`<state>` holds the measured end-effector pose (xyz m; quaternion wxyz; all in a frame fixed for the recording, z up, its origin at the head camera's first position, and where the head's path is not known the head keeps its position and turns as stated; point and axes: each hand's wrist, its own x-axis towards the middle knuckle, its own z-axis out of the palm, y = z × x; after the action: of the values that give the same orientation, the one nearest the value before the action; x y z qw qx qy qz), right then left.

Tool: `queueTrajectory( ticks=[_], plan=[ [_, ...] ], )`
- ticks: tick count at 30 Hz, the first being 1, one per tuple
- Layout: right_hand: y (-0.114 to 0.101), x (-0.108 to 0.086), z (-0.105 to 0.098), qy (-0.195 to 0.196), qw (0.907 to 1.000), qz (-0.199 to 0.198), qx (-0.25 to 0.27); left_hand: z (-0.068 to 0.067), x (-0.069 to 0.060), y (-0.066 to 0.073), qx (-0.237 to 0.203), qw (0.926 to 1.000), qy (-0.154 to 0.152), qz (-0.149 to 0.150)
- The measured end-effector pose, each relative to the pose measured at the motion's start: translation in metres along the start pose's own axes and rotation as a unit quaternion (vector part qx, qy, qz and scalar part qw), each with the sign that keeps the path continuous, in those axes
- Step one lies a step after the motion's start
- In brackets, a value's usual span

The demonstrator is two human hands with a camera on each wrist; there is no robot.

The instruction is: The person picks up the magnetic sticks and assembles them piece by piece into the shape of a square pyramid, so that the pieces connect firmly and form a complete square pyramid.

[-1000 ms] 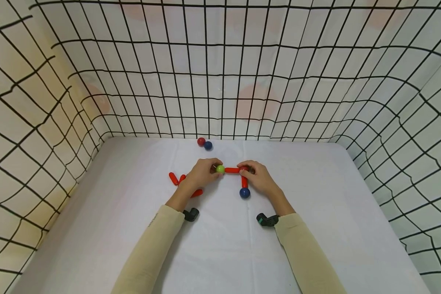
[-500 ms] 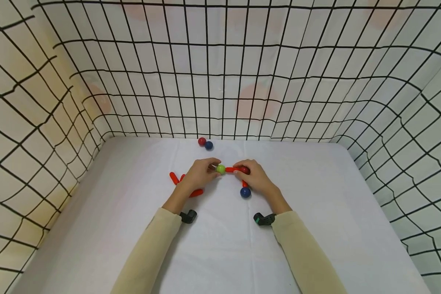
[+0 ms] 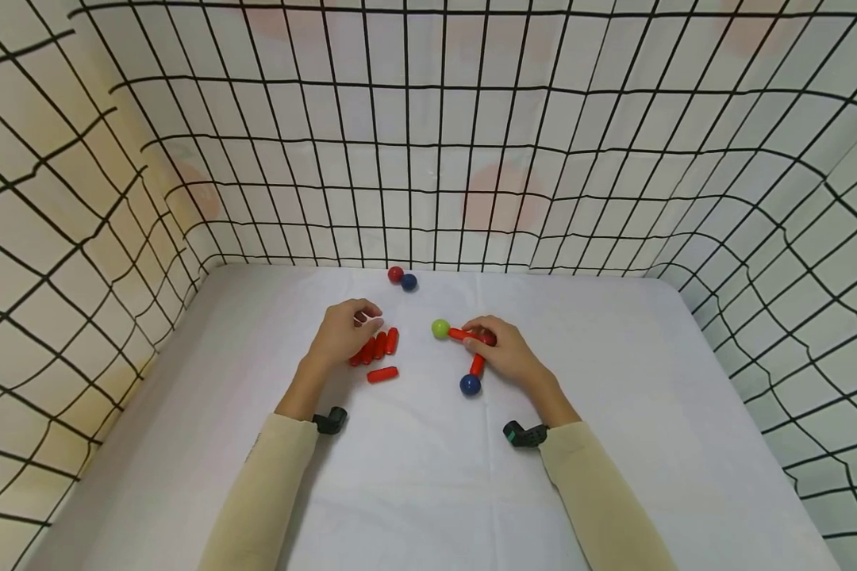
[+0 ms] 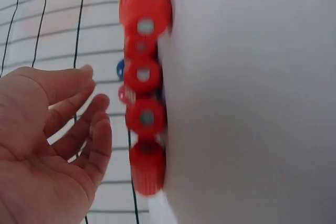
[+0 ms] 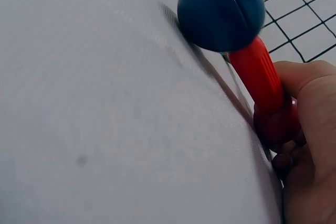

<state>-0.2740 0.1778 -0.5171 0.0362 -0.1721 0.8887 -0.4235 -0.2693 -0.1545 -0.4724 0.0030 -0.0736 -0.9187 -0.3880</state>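
Observation:
My right hand grips a red ball that joins two short red rods. One rod runs left to a lime-green ball; the other rod leads to a blue ball. Thumb and fingers partly cover the red ball in the head view. To the left, my left hand is just above a row of several loose red rods, its fingers bent and holding nothing. Grey round inserts show in the rod ends in the left wrist view. Another red rod lies apart, nearer me.
A second red ball and a second blue ball sit together at the back of the white-covered table. Black wire grid stands behind and along both sides. Both wrists carry small black cameras.
My left hand has let go of the lime-green ball and moved left to the loose rods. The joined rods and balls have turned slightly in my right hand.

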Motion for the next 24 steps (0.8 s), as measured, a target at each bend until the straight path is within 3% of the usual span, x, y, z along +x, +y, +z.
queueTrajectory(
  ticks=[8,14,24],
  plan=[
    [0.002,-0.007,-0.002,0.007,0.9999,-0.011,0.009,-0.027,-0.007,-0.021,0.034,0.997,0.016,-0.068],
    [-0.001,-0.011,-0.003,0.017,0.9997,-0.015,0.012,-0.04,-0.013,-0.029,0.06,0.9915,-0.034,-0.111],
    [-0.009,-0.017,-0.007,0.026,0.9996,0.013,0.005,-0.044,-0.021,-0.036,0.073,0.9867,-0.076,-0.123]
  ],
)
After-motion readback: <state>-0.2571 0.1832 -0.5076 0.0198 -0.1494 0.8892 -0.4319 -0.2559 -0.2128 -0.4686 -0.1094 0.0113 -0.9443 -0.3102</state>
